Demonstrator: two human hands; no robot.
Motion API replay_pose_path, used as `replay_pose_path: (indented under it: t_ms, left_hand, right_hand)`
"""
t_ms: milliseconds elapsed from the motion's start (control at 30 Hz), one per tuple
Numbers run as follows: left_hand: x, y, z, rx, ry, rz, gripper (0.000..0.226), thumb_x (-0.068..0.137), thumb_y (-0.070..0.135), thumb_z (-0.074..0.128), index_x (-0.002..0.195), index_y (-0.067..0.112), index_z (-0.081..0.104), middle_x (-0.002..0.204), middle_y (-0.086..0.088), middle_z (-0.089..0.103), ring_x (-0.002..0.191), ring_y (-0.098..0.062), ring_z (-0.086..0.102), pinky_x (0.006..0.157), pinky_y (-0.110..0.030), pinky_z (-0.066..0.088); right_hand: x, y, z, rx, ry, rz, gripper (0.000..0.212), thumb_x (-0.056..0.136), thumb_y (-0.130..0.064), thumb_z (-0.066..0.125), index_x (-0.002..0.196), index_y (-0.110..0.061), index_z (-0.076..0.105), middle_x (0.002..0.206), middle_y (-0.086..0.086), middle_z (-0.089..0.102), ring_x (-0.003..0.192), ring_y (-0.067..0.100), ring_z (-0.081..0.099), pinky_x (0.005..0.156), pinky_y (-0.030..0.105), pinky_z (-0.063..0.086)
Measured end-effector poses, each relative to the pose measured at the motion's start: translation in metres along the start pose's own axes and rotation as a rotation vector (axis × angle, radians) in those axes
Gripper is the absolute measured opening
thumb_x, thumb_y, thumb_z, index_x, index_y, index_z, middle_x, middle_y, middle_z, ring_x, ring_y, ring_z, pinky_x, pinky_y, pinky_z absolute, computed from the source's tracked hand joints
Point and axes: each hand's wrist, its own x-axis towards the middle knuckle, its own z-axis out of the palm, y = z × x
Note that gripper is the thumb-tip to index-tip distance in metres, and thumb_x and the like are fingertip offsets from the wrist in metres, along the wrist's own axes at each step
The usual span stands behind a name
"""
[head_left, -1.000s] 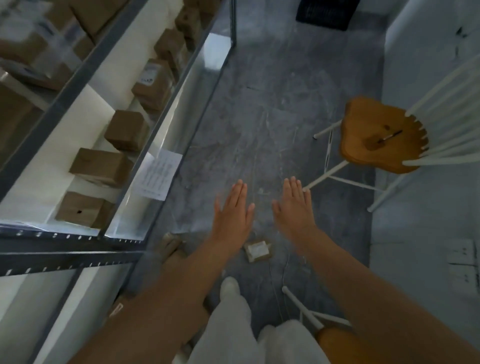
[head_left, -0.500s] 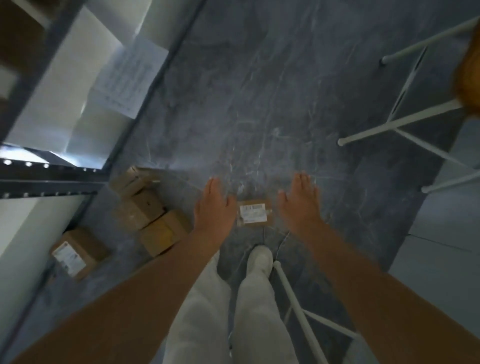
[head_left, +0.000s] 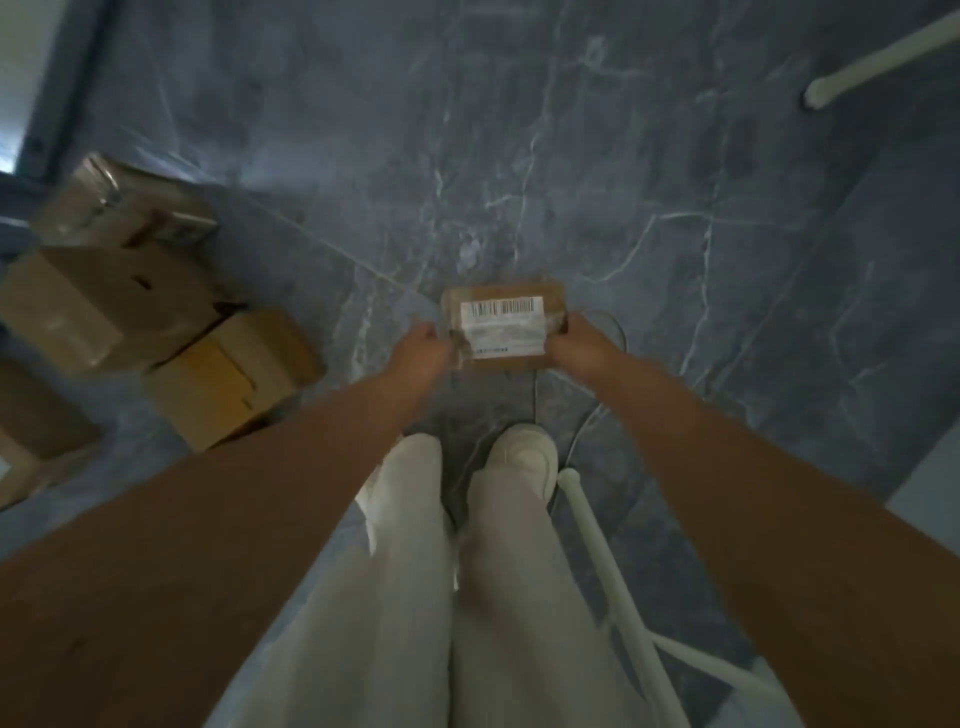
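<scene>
Gripping a small brown parcel (head_left: 503, 326) by its two short ends: left hand (head_left: 423, 353) closed on the left end, right hand (head_left: 579, 345) closed on the right end, fingers curled at the edges. Held flat and low, label side up, over the grey marbled floor (head_left: 519, 156); hard to tell whether lifted clear of it or resting on it. Taken at the ends, most likely, to leave the white barcode label (head_left: 501, 312) uncovered and readable, and to share the load evenly between both sides for a lift. Both forearms stretched down and forward, converging on the parcel, wrists nearly level with each other. Just behind the parcel, toward the body, a white shoe (head_left: 524, 457) and pale trouser legs (head_left: 405, 571); behind and to the right of the parcel, a white chair leg (head_left: 597, 530); well to the left of the parcel, a loose pile of cardboard boxes (head_left: 156, 322), apart from it and untouched.
</scene>
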Motion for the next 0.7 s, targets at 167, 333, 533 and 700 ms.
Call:
replay_pose_path:
  t_ms: [167,333,533,700]
  left_hand:
    - [-0.016,-0.002,0.007,-0.279,-0.033,-0.085,0.038,0.092,0.008,0.046,0.129,0.009,0.057,0.114,-0.008,0.060,0.086,-0.011,0.057,0.064,-0.022,0.041]
    - [-0.077,0.029,-0.055,-0.287,0.084,-0.014,0.029,0.091,0.008,0.048,0.116,0.009,0.061,0.090,-0.004,0.057,0.071,-0.014,0.050,0.055,-0.025,0.037]
    - [-0.219,0.111,-0.192,-0.499,0.188,0.081,0.023,0.084,0.008,0.054,0.104,0.008,0.066,0.099,-0.011,0.058,0.089,-0.020,0.051,0.065,-0.015,0.045]
    - [-0.378,0.182,-0.315,-0.878,0.285,0.256,0.019,0.076,0.005,0.060,0.092,0.002,0.070,0.087,-0.015,0.071,0.085,-0.031,0.066,0.075,-0.035,0.052]
  right_hand:
    - [-0.015,-0.007,0.017,0.121,-0.031,0.055,0.060,0.093,0.008,0.041,0.150,-0.009,0.030,0.145,0.010,0.046,0.131,0.027,0.046,0.111,0.037,0.038]
    - [-0.094,-0.069,0.008,0.155,-0.044,-0.003,0.060,0.092,0.005,0.047,0.149,-0.011,0.033,0.146,0.011,0.047,0.131,0.026,0.046,0.112,0.040,0.037]
    - [-0.259,-0.240,-0.023,0.178,0.005,-0.252,0.057,0.098,-0.009,0.044,0.152,-0.018,0.032,0.150,0.008,0.044,0.136,0.024,0.044,0.115,0.038,0.033]
    - [-0.451,-0.386,-0.061,0.024,-0.006,-0.667,0.046,0.105,-0.018,0.040,0.150,-0.014,0.036,0.151,0.004,0.043,0.135,0.016,0.043,0.104,0.013,0.030]
